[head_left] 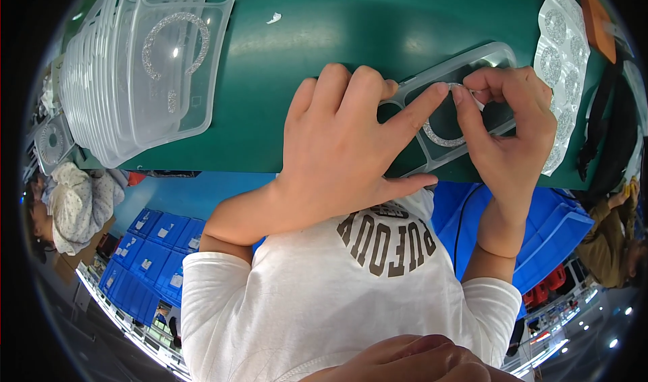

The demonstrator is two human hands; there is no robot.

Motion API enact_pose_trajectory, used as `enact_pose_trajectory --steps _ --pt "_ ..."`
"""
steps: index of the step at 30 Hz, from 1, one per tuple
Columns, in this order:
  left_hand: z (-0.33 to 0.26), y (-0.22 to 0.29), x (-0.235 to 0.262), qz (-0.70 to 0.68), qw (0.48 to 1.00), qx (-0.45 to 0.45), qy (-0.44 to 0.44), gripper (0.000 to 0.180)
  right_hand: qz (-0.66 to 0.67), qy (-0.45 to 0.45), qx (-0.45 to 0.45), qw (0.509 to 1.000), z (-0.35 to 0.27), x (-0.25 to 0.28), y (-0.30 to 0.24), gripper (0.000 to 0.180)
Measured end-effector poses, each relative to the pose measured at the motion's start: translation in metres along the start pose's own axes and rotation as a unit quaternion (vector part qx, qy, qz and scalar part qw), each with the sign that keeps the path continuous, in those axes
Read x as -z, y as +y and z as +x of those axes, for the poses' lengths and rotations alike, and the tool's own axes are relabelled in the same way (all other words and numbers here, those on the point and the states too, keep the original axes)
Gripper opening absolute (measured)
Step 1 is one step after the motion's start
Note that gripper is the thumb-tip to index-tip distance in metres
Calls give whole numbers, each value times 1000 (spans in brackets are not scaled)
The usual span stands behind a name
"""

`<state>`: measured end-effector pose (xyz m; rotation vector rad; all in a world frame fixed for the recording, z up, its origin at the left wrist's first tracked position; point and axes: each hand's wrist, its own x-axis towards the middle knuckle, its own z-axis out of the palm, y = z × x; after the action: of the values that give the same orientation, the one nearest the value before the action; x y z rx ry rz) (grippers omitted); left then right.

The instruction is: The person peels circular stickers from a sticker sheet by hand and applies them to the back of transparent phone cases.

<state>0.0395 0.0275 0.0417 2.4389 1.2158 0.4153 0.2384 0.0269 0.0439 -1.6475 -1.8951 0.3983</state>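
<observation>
A clear phone case (496,57) lies flat on the green table (324,24), with a silver glitter ring (440,139) inside it. My left hand (337,146) covers the case's left end and holds it down. Its index finger stretches right, onto the ring's upper edge. My right hand (509,129) is at the case's right side, with thumb and forefinger pinched on the top of the ring, tip to tip with the left index finger. Part of the ring is hidden under my fingers.
A stack of clear cases (128,71), the top one bearing a glitter ring, stands at the table's left. A white sheet of glitter rings (563,51) lies at the right edge. Blue bins (148,247) sit below the table. Other people are at the far left (67,206) and far right (607,240).
</observation>
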Motion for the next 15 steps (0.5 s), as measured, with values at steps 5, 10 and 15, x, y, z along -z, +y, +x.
enact_pose_trajectory --steps 5,10,15 --pt "0 2 0 7 1000 -6 8 82 16 12 -18 1000 -2 4 3 15" --pt "1 2 0 8 1000 -11 9 82 36 46 -48 997 -10 10 7 14" --pt "1 2 -1 12 999 -22 20 85 61 91 -41 993 -17 14 12 14"
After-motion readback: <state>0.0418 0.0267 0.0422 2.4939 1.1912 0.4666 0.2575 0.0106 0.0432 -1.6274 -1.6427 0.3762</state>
